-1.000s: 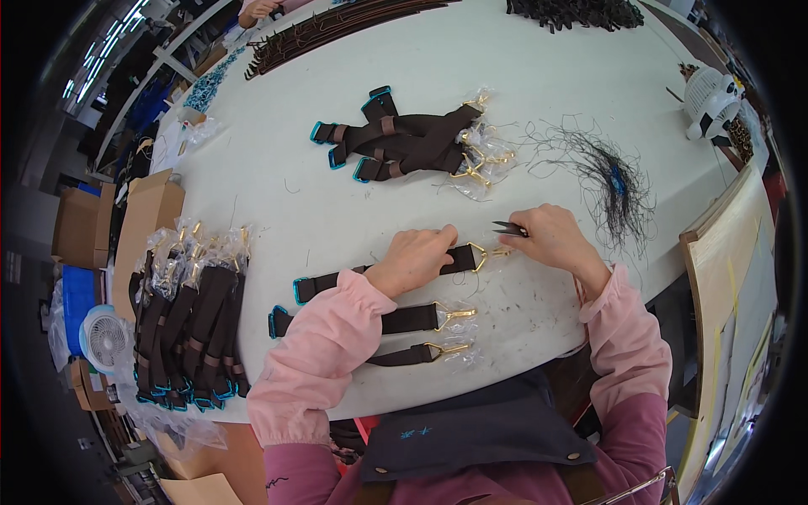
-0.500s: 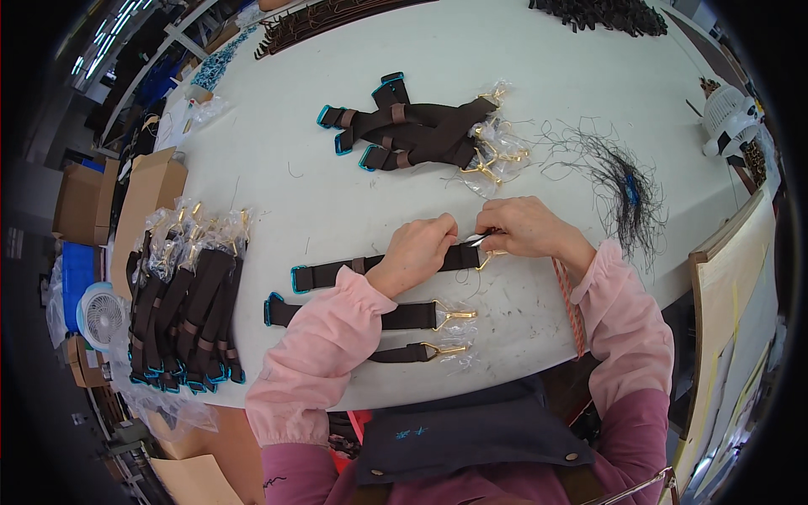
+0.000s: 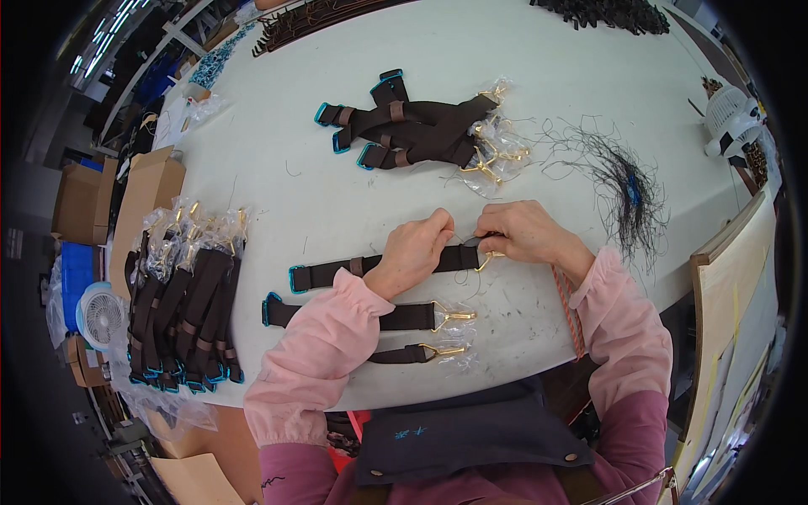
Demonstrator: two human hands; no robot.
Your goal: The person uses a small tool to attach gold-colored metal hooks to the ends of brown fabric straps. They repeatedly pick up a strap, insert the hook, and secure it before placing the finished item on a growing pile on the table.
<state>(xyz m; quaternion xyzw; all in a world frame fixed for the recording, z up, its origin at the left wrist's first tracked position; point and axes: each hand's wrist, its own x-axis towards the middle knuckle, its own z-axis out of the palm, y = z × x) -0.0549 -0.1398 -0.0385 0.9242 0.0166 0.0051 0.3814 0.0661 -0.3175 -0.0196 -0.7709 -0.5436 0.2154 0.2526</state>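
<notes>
A dark brown webbing strap [image 3: 324,274] with a blue buckle and a gold hook [image 3: 487,262] lies crosswise before me. My left hand [image 3: 412,254] rests over its middle, thumb and fingertips pinched on a fine dark thread [image 3: 465,239]. Just right of it, my right hand [image 3: 523,231] is closed at the hook end; its fingers hide most of what they grip. A loose loop of thread hangs over the strap's end. Two similar straps lie nearer me, the upper strap [image 3: 408,316] and the lower strap [image 3: 402,354], their hooks wrapped in clear plastic.
Several straps are heaped in a far pile [image 3: 421,130] and a left pile [image 3: 189,307]. A tangled bundle of dark threads [image 3: 633,189] lies to the right. A white fan [image 3: 725,118] stands at the right edge, another fan [image 3: 101,314] beyond the table's left side.
The small pale, shiny object at my right fingertips has dropped out of sight. A thread loop now hangs over the strap's end. My hands have barely shifted.
</notes>
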